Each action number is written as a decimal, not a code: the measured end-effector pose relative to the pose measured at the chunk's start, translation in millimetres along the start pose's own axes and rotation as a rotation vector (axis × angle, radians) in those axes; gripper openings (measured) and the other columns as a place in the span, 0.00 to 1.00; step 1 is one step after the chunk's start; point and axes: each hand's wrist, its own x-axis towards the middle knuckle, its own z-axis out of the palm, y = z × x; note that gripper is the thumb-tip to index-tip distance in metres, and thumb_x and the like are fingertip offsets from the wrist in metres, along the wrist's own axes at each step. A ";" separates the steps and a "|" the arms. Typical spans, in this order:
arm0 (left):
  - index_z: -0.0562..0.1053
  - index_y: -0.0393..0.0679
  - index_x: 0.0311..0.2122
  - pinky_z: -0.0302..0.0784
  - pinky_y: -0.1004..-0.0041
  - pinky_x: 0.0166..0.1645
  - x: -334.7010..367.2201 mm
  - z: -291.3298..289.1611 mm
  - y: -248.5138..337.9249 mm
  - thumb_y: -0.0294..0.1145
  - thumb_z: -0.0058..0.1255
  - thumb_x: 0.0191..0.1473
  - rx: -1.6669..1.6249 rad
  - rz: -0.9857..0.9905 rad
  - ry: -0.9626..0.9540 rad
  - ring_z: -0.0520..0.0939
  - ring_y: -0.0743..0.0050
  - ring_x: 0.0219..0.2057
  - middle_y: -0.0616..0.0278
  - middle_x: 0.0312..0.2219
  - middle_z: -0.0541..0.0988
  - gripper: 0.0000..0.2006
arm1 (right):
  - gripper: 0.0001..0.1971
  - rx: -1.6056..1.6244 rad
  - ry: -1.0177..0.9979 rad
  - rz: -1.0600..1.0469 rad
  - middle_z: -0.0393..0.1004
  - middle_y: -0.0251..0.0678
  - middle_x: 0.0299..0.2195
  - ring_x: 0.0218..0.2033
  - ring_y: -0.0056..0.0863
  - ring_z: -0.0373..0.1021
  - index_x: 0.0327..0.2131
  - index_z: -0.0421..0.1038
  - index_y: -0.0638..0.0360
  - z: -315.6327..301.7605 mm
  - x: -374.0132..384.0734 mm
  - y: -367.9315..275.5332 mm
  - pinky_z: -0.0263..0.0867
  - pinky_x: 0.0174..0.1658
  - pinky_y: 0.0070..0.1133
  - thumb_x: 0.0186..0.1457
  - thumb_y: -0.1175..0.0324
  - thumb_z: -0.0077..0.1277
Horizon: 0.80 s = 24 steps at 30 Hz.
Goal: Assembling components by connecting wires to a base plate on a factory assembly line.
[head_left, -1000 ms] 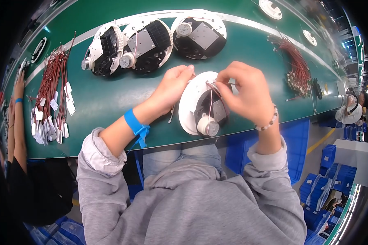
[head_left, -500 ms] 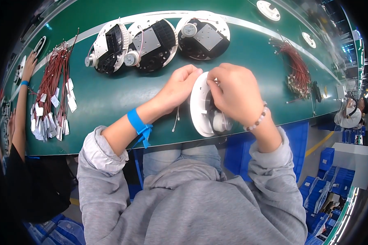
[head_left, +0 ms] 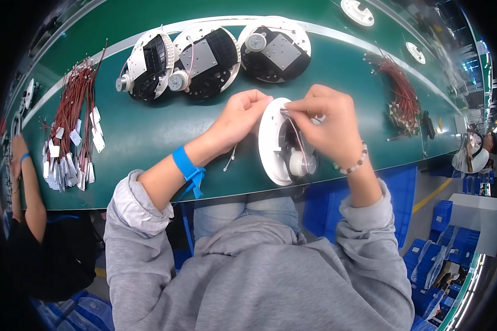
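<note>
white disc (head_left: pixel 269 144) tilted nr green bench's (head_left: pixel 165 129) front edge. left hand (head_left: pixel 241 117) at upper rim, fingers bunched, hold partly hidden; right hand (head_left: pixel 327 122) pinching thin wire (head_left: pixel 297 130) nr disc top. best: brace rim, pinch close to wire end, leave slack twd motor (head_left: pixel 301 164), no tugging.

From my end I count four round black-and-white units: three (head_left: pixel 201 58) in the back row, one (head_left: pixel 269 144) at the operator's two hands, left (head_left: pixel 242 117) and right (head_left: pixel 330 121). Four motors (head_left: pixel 301 164), one per unit. Two red wire bundles (head_left: pixel 78 99). Two white discs (head_left: pixel 354 12), upper right. One blue wristband (head_left: pixel 184 163), one beaded bracelet (head_left: pixel 355 164). Blue bins (head_left: pixel 442 215) overlap; can't count those.
</note>
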 end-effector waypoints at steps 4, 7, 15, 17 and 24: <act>0.66 0.38 0.32 0.70 0.85 0.28 2.3 -0.2 -0.4 0.33 0.40 0.53 -0.019 -0.008 -0.026 0.73 0.86 0.25 0.65 0.25 0.73 0.09 | 0.05 0.000 0.109 0.006 0.66 0.35 0.13 0.14 0.24 0.63 0.20 0.73 0.60 -0.3 -6.0 0.5 0.57 0.18 0.16 0.33 0.79 0.53; 0.66 0.34 0.35 0.71 0.83 0.31 4.2 -10.6 -2.8 0.29 0.44 0.49 -0.098 -0.029 -0.062 0.75 0.80 0.28 0.60 0.29 0.73 0.10 | 0.04 0.007 0.073 -0.064 0.67 0.36 0.14 0.15 0.26 0.64 0.19 0.73 0.59 2.0 -4.7 6.6 0.58 0.19 0.18 0.32 0.78 0.54; 0.68 0.33 0.34 0.72 0.82 0.33 -10.2 -8.3 17.7 0.26 0.46 0.48 -0.063 -0.079 -0.091 0.75 0.79 0.29 0.59 0.28 0.74 0.09 | 0.11 0.545 -0.220 0.282 0.71 0.31 0.26 0.27 0.15 0.65 0.31 0.70 0.64 14.1 11.2 43.5 0.62 0.29 0.14 0.47 0.66 0.48; 0.69 0.33 0.33 0.72 0.82 0.32 -13.3 -13.3 28.3 0.23 0.45 0.47 0.185 0.020 -0.005 0.75 0.80 0.27 0.60 0.26 0.74 0.07 | 0.10 0.819 -0.433 0.376 0.69 0.25 0.21 0.23 0.09 0.62 0.26 0.70 0.63 16.3 15.8 55.3 0.58 0.26 0.10 0.49 0.65 0.47; 0.70 0.31 0.32 0.73 0.82 0.29 -68.9 -54.8 98.4 0.21 0.43 0.47 0.864 0.273 0.466 0.75 0.79 0.24 0.59 0.24 0.74 0.07 | 0.09 1.062 -0.602 0.368 0.68 0.28 0.18 0.19 0.12 0.60 0.18 0.67 0.65 13.0 11.5 93.9 0.57 0.23 0.10 0.48 0.71 0.46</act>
